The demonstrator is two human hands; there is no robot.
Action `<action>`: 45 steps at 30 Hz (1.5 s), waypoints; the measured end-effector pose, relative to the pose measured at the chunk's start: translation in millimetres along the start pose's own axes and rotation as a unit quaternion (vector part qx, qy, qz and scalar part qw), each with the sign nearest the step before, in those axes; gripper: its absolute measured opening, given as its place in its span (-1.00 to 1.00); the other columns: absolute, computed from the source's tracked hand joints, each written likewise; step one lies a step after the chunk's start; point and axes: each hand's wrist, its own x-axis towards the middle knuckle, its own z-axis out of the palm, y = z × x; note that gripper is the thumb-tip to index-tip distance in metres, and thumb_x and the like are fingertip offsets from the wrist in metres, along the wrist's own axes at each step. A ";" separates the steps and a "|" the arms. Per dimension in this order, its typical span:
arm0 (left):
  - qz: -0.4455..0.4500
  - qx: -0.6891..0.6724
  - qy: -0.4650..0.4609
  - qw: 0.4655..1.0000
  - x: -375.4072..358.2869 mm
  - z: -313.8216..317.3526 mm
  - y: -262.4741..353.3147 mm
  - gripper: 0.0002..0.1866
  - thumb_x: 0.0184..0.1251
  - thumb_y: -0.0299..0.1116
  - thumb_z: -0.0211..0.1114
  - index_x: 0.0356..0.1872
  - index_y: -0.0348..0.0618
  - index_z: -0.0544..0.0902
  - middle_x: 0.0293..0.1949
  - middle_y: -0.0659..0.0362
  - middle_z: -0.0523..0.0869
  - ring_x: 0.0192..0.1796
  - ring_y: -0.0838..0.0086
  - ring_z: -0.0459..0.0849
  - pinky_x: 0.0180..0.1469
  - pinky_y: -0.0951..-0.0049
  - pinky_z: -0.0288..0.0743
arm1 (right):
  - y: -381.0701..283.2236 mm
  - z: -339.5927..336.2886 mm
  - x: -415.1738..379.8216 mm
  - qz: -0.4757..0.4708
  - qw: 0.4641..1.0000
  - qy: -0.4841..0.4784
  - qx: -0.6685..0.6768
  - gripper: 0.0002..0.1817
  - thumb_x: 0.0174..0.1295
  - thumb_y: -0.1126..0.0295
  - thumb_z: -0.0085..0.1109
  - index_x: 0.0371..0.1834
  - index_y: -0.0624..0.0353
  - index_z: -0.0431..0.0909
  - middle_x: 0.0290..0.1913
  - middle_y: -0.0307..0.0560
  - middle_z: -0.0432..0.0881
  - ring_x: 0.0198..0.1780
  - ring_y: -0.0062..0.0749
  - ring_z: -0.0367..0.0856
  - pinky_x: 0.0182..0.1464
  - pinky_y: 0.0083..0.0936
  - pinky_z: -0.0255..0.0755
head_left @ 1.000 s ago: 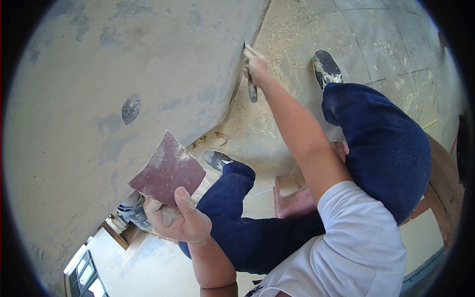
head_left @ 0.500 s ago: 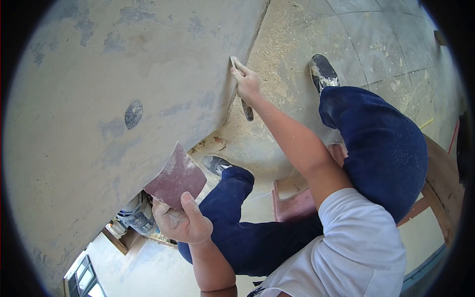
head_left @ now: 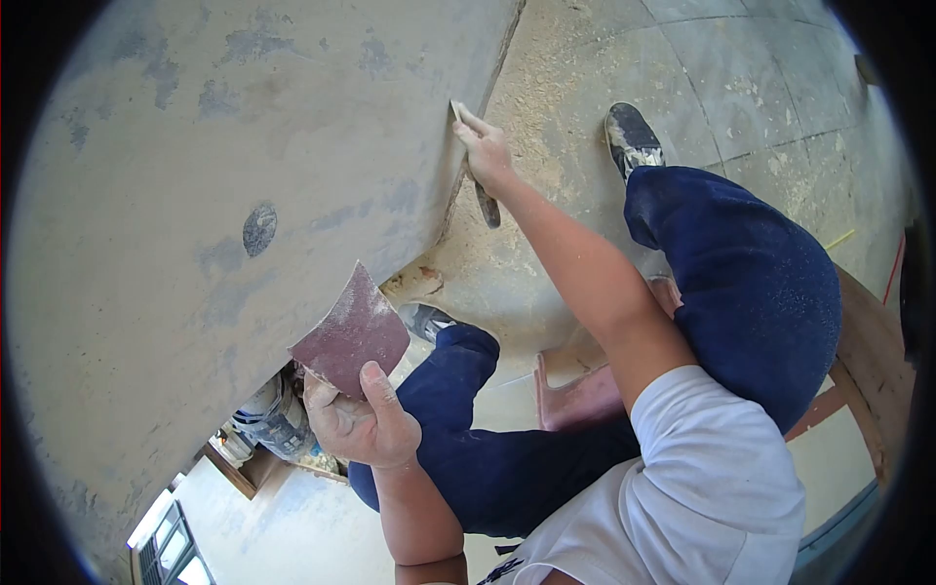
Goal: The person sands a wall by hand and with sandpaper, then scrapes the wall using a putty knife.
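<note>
My left hand pinches a curved, dusty, reddish-brown piece of sandpaper between thumb and bent fingers. The sandpaper stands just off the lower edge of a large grey plastered surface. Farther up, my right hand is wrapped round a scraper, its dark handle jutting out below the palm. The scraper's thin blade end lies along the surface's right edge; most of the tool is hidden by my fingers. Whitish dust coats both hands.
Pale crumbs and dust cover the tiled floor beside the surface. A pinkish stool-like object stands between my legs. A bucket sits at lower left. My shoes rest on the floor.
My left hand and the sandpaper have shifted slightly up and right, turning a little. My right hand with the scraper has slid slightly up along the edge. Both grips stay the same.
</note>
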 end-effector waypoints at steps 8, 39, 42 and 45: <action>0.036 0.004 -0.011 0.999 1.3 -1.2 -2.3 -0.87 0.26 -0.62 0.14 -0.19 -0.33 0.44 -0.11 -0.04 0.59 -0.10 0.41 0.58 0.00 0.41 0.46 | -36.5 -14.0 21.1 0.052 0.997 -0.001 0.061 -0.52 0.37 0.27 0.08 0.34 0.08 0.38 -0.58 -0.38 0.33 -0.73 -0.68 0.24 -0.67 -0.62 0.19; -0.007 -0.048 -0.012 0.999 2.6 10.0 -1.0 -0.89 0.25 -0.62 0.17 -0.24 -0.31 0.44 -0.18 0.02 0.60 -0.12 0.43 0.56 0.01 0.45 0.42 | -123.0 6.1 -18.0 -0.026 0.999 -0.044 -0.014 -0.48 0.35 0.23 0.00 0.34 0.19 0.34 0.27 0.12 0.46 0.33 -0.15 0.40 0.35 -0.41 0.21; 0.000 -0.043 -0.008 0.999 2.9 9.6 1.0 -0.88 0.25 -0.62 0.18 -0.25 -0.31 0.43 -0.18 0.02 0.60 -0.12 0.43 0.56 0.01 0.45 0.41 | -125.6 8.0 -16.5 0.006 0.999 -0.035 0.015 -0.48 0.35 0.23 0.00 0.34 0.18 0.34 0.28 0.13 0.45 0.33 -0.15 0.40 0.34 -0.41 0.21; -0.003 -0.059 -0.008 0.998 6.5 14.6 -0.1 -0.89 0.25 -0.62 0.19 -0.26 -0.31 0.44 -0.18 0.02 0.60 -0.13 0.43 0.56 0.00 0.45 0.40 | -122.4 5.1 -12.0 -0.047 0.997 -0.028 -0.062 -0.49 0.35 0.23 -0.01 0.34 0.17 0.34 0.27 0.13 0.46 0.31 -0.15 0.42 0.31 -0.40 0.24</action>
